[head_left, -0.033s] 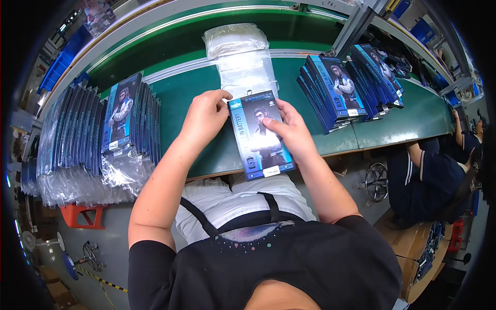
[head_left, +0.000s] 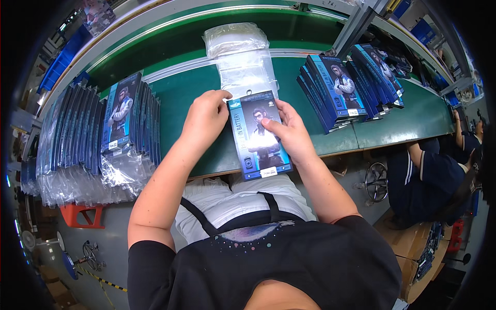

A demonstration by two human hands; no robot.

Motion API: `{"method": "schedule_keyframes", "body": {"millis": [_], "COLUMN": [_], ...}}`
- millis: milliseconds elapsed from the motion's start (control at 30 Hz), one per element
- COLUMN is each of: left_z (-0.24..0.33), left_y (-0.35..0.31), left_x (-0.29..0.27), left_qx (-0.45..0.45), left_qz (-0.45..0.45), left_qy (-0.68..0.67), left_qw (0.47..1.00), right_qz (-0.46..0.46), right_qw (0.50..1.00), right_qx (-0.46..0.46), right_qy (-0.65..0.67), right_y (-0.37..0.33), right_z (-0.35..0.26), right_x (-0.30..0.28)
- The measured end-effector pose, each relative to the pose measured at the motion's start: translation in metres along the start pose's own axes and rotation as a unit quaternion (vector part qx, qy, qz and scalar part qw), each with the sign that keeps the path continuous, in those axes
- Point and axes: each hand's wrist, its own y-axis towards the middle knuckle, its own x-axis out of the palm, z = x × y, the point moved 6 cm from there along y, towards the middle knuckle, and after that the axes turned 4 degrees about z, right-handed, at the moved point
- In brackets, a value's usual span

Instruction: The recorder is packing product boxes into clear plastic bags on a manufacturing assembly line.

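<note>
A flat blue-and-black retail box [head_left: 261,139], printed with a figure in a pale jacket, is in my right hand [head_left: 293,129]. The thumb lies across its front and the fingers go behind the right edge. My left hand [head_left: 208,116] is closed in a pinch by the box's upper left corner, at the near edge of a clear plastic bag [head_left: 245,70]. The box's top end lies against this bag's near end. Beyond, a thick pile of clear bags [head_left: 235,39] rests against the bench's back rail.
On the left of the green bench [head_left: 175,90] stand rows of bagged boxes [head_left: 77,126], their loose plastic hanging at the front edge. Leaning stacks of similar boxes [head_left: 336,90] stand at the right. A co-worker [head_left: 431,175] sits farther right. A red stool [head_left: 82,214] is below left.
The box has turned very slightly, its lower end shifting a little left. Both hands stay almost where they were.
</note>
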Motion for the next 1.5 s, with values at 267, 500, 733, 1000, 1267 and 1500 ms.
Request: {"method": "schedule_keyframes", "body": {"millis": [267, 500, 733, 1000, 1267, 1500], "left_z": [0.003, -0.006, -0.025, 0.062, 0.06, 0.034], "left_y": [-0.034, -0.054, -0.038, -0.065, -0.076, -0.078], "left_x": [-0.011, 0.036, 0.003, -0.005, -0.007, -0.021], "left_qx": [-0.088, -0.394, -0.367, -0.281, -0.379, -0.37], "left_qz": [0.016, -0.032, 0.016, -0.172, -0.201, -0.129], "left_qy": [-0.155, -0.734, -0.776, -0.687, -0.67, -0.652], "left_qw": [0.984, 0.552, 0.512, 0.648, 0.606, 0.649], "right_qz": [0.004, -0.083, -0.247, -0.061, -0.186, -0.286], "right_qw": [0.989, 0.982, 0.96, 0.914, 0.865, 0.849], "right_qx": [0.103, 0.15, -0.018, -0.385, -0.424, -0.409], "right_qy": [0.108, 0.085, -0.13, -0.113, -0.195, -0.174], "right_y": [-0.008, -0.03, -0.041, -0.058, -0.084, -0.095], "right_z": [0.005, 0.006, -0.041, -0.109, -0.112, -0.087], "right_x": [-0.006, 0.028, 0.032, 0.023, 0.071, 0.095]}}
